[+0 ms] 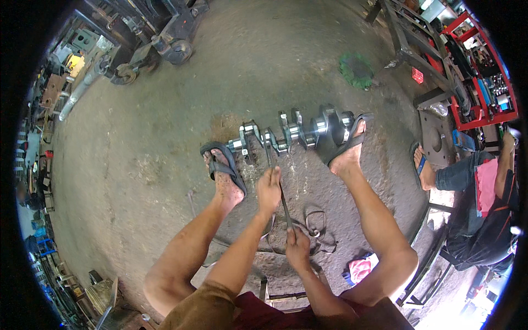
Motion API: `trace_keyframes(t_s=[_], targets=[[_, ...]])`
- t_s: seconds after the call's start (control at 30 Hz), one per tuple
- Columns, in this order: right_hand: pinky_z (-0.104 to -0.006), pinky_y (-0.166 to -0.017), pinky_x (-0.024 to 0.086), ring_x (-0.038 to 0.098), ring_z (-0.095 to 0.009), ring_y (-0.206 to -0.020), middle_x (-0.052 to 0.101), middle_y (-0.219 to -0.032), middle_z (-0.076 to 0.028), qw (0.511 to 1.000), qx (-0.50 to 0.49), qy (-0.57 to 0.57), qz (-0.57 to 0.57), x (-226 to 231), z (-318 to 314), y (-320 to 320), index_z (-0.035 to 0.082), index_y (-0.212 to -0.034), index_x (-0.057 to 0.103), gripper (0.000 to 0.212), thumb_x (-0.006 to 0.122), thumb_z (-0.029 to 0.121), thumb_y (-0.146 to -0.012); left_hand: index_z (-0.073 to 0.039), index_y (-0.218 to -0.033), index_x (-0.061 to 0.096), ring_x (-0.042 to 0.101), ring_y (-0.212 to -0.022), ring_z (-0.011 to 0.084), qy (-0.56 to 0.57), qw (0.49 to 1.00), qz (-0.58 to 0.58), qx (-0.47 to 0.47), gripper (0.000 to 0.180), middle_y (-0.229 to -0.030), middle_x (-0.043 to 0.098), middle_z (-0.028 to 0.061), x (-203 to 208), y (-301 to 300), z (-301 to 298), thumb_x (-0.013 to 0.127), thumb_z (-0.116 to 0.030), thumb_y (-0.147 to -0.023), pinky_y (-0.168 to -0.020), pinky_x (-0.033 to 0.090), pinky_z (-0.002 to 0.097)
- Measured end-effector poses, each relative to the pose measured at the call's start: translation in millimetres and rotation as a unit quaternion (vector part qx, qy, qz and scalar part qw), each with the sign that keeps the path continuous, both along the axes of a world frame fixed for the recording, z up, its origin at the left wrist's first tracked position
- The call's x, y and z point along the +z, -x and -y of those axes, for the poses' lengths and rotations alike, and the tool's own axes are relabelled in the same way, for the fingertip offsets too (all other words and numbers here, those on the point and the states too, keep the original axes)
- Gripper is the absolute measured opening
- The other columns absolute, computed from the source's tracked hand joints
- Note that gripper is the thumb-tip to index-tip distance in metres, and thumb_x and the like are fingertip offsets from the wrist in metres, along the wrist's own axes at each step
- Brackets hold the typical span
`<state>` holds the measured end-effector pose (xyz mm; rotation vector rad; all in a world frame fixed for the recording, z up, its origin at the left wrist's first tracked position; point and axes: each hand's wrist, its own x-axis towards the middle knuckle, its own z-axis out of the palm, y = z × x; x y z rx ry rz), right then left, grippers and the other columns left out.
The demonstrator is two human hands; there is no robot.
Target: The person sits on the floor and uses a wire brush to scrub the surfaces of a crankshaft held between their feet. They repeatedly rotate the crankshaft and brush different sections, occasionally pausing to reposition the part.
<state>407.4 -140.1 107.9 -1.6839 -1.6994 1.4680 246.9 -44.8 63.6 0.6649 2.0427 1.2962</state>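
Note:
A shiny metal crankshaft (294, 132) lies across the floor in front of me, between my sandalled feet (225, 170). My left hand (269, 190) is closed just below its middle, around a narrow dark strip (284, 204) that reaches up to one of the journals. Lower and closer to me, my right hand (298, 247) grips the same strip, which runs straight between my two hands. Whether the strip passes around the journal or only touches it, I cannot tell. Looped grey strap (316, 223) lies loose on the floor beside my right hand.
A pink and white cloth (360, 269) lies by my right leg. At the right another person sits with a sandalled foot (423, 168) near a metal plate (435, 137). A red tool rack (484, 82) stands behind. Heavy machinery (148, 47) occupies the far left.

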Motion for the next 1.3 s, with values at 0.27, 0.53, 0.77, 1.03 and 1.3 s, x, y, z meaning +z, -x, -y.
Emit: trace_keyframes(t_s=[0.27,0.53,0.77,1.03,1.3], targets=[[-0.0475,-0.075,0.044,0.058,-0.044,-0.085,0.06,-0.089,-0.027,0.998,0.025,0.045,0.042,-36.6,-5.2,23.1,-0.004,-0.104,0.059,0.034,0.044,0.026,-0.098,-0.006,-0.072,0.053,0.043,-0.056,0.0116,-0.185,0.978,0.08,-0.056,0.037,-0.061,0.048,0.0011,133.9,100.2,-81.5,0.051,-0.032,-0.098,-0.055,0.034,0.0287],[-0.0455,-0.072,0.049,0.063,-0.041,-0.083,0.063,-0.087,-0.026,0.996,-0.071,0.033,-0.037,-159.9,-93.3,113.7,0.003,-0.104,0.065,0.038,0.051,0.037,-0.092,0.0,-0.077,0.056,0.041,-0.062,0.0097,-0.019,0.994,0.109,0.002,0.032,-0.062,0.045,0.0037,180.9,-43.9,71.7,0.052,-0.024,-0.099,-0.056,0.036,0.027],[-0.0415,-0.067,0.048,0.062,-0.036,-0.073,0.065,-0.084,-0.023,0.977,-0.084,0.121,-0.154,-93.6,-52.6,64.3,0.0,-0.1,0.063,0.027,0.048,0.022,-0.094,0.001,-0.074,0.051,0.038,-0.06,0.0096,-0.033,0.994,0.091,0.043,0.038,-0.06,0.042,0.0039,87.7,-36.7,56.1,0.052,-0.028,-0.099,-0.052,0.034,0.0287],[-0.038,-0.066,0.049,0.062,-0.023,-0.072,0.068,-0.089,-0.014,0.973,-0.083,0.204,-0.071,-20.1,-23.1,18.2,-0.003,-0.119,0.059,0.031,0.051,0.015,-0.095,-0.007,-0.078,0.056,0.041,-0.063,0.0068,-0.08,0.961,0.252,0.087,0.027,-0.068,0.046,-0.0043,-9.4,-13.7,34.9,0.053,-0.024,-0.098,-0.058,0.036,0.0254],[-0.0451,-0.063,0.049,0.063,-0.039,-0.073,0.063,-0.084,-0.023,0.985,0.048,0.074,0.149,-64.9,66.8,-60.9,0.004,-0.113,0.06,0.027,0.05,0.016,-0.092,-0.009,-0.081,0.058,0.046,-0.066,0.01,-0.125,0.948,0.291,0.011,0.026,-0.071,0.052,-0.0015,-8.4,76.1,-66.8,0.054,-0.027,-0.098,-0.065,0.039,0.0277]])
